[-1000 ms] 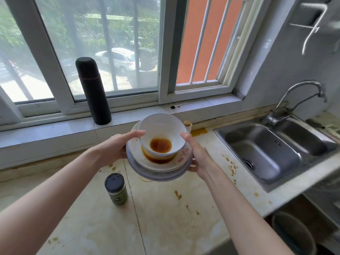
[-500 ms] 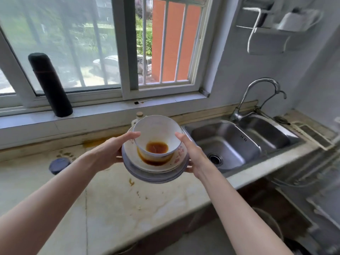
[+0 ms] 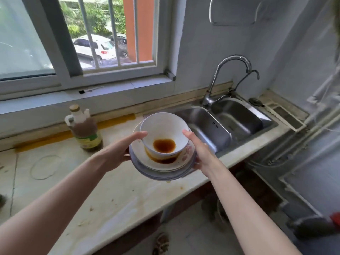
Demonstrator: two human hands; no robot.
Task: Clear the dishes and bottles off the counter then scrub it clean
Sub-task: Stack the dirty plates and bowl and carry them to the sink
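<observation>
Left hand [image 3: 117, 153]: grasping the left rim of a stack of plates [image 3: 161, 173]. The thumb lies across the rim against the wall of the bowl [image 3: 161, 129]. The fingers go under the stack, out of sight.

Right hand [image 3: 199, 151]: grasping the right rim of the stack in the same way, thumb against the bowl, fingers hidden beneath.

The stack is held in the air, off the counter [image 3: 110, 196], above its right end and just left of the sink [image 3: 230, 124]. The bottom plate is grey-lilac. The top plate is white with a pink flower pattern at its right rim.

The white bowl sits on the top plate. Brown sauce is pooled in its bottom, and more lies on the plate at the bowl's near side.

A sauce bottle [image 3: 84, 129] with dark contents stands upright at the counter's back edge, left of the stack and apart from it. A yellow-brown stain [image 3: 117, 119] runs along that back edge. A faint ring mark [image 3: 45, 167] lies toward the counter's left end. Small brown spots [image 3: 181, 187] lie near the front edge.

The faucet [image 3: 226, 70] rises behind the sink's two basins.
</observation>
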